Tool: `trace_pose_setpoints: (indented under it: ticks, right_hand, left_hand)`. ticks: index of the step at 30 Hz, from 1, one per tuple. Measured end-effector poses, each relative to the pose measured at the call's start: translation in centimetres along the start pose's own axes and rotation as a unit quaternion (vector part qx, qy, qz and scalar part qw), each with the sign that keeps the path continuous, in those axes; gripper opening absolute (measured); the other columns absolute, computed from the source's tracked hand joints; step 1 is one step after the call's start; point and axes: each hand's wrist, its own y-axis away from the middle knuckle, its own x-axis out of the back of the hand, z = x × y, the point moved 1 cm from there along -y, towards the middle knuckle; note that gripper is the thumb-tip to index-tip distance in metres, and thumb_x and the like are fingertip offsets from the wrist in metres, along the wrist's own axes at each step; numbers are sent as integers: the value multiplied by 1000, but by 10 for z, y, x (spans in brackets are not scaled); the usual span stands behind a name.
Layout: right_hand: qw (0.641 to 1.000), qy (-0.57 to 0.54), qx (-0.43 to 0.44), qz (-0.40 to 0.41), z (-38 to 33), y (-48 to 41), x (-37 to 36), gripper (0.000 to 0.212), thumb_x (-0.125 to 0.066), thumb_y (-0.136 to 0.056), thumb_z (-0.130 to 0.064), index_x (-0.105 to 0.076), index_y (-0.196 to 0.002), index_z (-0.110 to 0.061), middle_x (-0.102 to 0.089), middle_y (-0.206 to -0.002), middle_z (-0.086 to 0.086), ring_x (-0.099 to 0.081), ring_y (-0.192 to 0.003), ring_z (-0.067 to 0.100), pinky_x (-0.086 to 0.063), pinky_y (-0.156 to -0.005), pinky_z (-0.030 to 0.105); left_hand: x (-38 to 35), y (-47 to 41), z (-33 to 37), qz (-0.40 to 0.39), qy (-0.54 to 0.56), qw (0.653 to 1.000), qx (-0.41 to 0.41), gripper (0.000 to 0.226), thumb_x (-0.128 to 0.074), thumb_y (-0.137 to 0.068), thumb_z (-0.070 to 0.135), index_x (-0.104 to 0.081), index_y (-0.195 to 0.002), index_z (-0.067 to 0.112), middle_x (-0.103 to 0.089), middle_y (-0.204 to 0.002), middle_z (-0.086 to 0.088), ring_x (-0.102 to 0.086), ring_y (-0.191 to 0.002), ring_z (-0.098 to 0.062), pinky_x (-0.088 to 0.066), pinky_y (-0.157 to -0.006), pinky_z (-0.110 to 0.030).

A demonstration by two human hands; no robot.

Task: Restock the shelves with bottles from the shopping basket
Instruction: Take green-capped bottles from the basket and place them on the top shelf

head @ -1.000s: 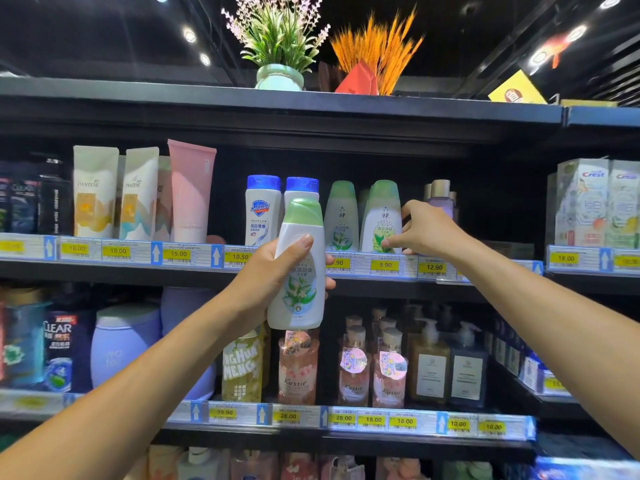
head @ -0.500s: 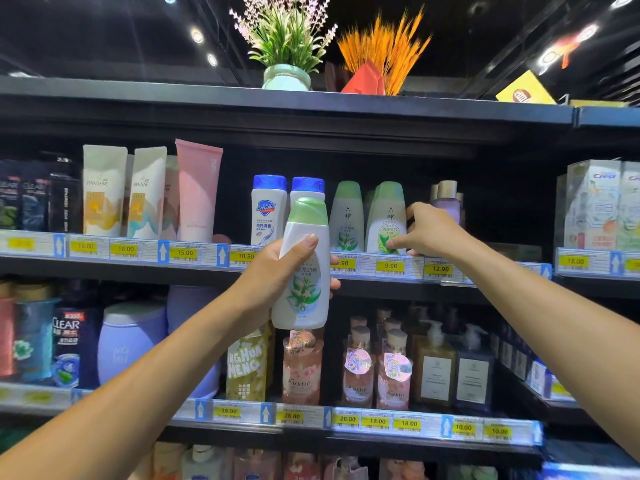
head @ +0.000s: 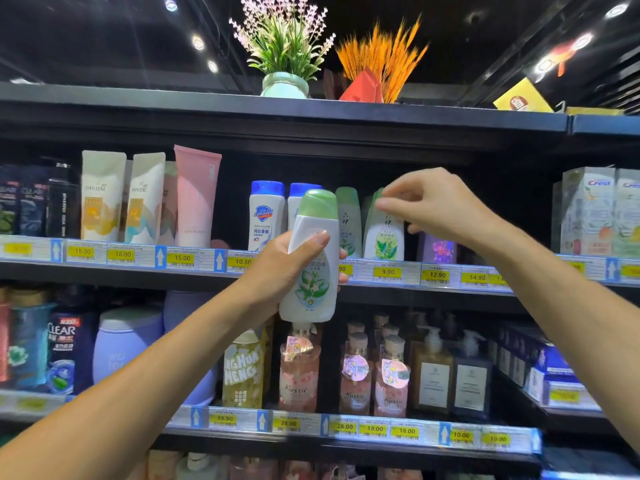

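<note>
My left hand (head: 275, 271) is wrapped around a white bottle with a green cap (head: 313, 271) and holds it upright in front of the upper shelf's price rail (head: 436, 275). Two matching green-capped bottles stand on that shelf, one just behind the held bottle (head: 348, 223) and one to its right (head: 384, 240). My right hand (head: 436, 206) is raised, with thumb and forefinger pinched on the cap of the right-hand bottle. The shopping basket is out of view.
Two blue-capped white bottles (head: 265, 216) stand left of the green ones, with tubes (head: 195, 199) further left. A purple item (head: 436, 247) sits to the right. Pump bottles (head: 433, 372) and pink bottles (head: 299, 368) fill the shelf below. Potted plants (head: 285, 64) top the unit.
My right hand has risen from the base of the shelf bottle to its cap. The left hand holds its bottle in about the same place.
</note>
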Motion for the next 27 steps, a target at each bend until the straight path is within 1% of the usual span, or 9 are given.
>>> trace_pose_setpoints:
  ticks: [3,5,8,12,14,16,20,24,27]
  right_hand:
    - [984,-150,69,-73,-30,7,1,27,-67,-94,-47,-75,-112,-29,-77,-102,-9,-72,-97,5,-62,-81,28]
    - [977,-157,104,-105,-40,7,-3,31,-71,-92,-43,-73,-118,-26,-76,-109,-9,-71,-102,4,-60,-85,25]
    - [975,-161,116,-101,-38,0,-6,40,-81,-86,-30,-69,-124,-20,-76,-110,-4,-73,-101,7,-60,-91,31]
    - [965,-196,125,-119,-34,-9,-3,35,-80,-88,-18,-70,-121,-15,-78,-108,-1,-74,-102,11,-60,-90,31]
    - [964,-192,147,-109,-34,-11,0,33,-79,-89,-17,-71,-121,-13,-78,-109,0,-74,-102,12,-60,-89,31]
    - [968,-178,159,-81,-34,-15,3,32,-79,-89,-19,-72,-119,-15,-77,-107,-1,-74,-99,12,-61,-87,32]
    - [975,-163,148,-26,-28,-25,9,32,-80,-88,-23,-72,-119,-20,-76,-105,-1,-74,-96,12,-64,-80,36]
    - [987,-79,141,15,-20,-35,4,34,-81,-87,-30,-72,-118,-24,-73,-102,-12,-72,-91,5,-63,-80,35]
    - [989,-65,131,30,-13,-39,-7,32,-82,-85,-32,-74,-116,-25,-73,-99,-15,-71,-90,4,-62,-82,37]
  left_hand:
    - [-11,-5,7,-15,-21,1000,-19,31,-63,-98,35,-62,-122,15,-80,-99,-2,-78,-86,-21,-62,-69,-34]
    - [-16,-9,11,-28,-35,998,-37,29,-66,-98,29,-61,-123,16,-79,-108,-4,-78,-92,-24,-64,-76,-36]
    - [-18,-16,16,-34,-52,996,-67,25,-67,-98,25,-63,-120,15,-78,-110,-6,-77,-96,-26,-62,-85,-41]
    - [-16,-29,20,-42,-89,990,-102,18,-67,-98,24,-67,-115,18,-77,-112,-9,-75,-102,-26,-60,-92,-43]
    - [-11,-35,22,-21,-127,984,-125,20,-70,-97,26,-67,-117,21,-77,-111,-6,-74,-103,-20,-59,-90,-38]
    - [-5,-41,24,-6,-138,979,-151,33,-73,-93,33,-64,-123,23,-74,-117,-4,-72,-108,-17,-59,-91,-34]
    - [12,-46,24,66,-186,958,-208,48,-78,-88,40,-59,-129,23,-69,-124,3,-67,-113,-9,-56,-89,-28]
    - [22,-47,17,102,-304,919,-228,38,-74,-94,34,-59,-129,28,-68,-115,14,-66,-103,-4,-45,-75,-11]
    - [22,-45,9,105,-364,896,-232,32,-70,-96,30,-64,-127,30,-69,-111,16,-65,-97,-5,-40,-71,-8]
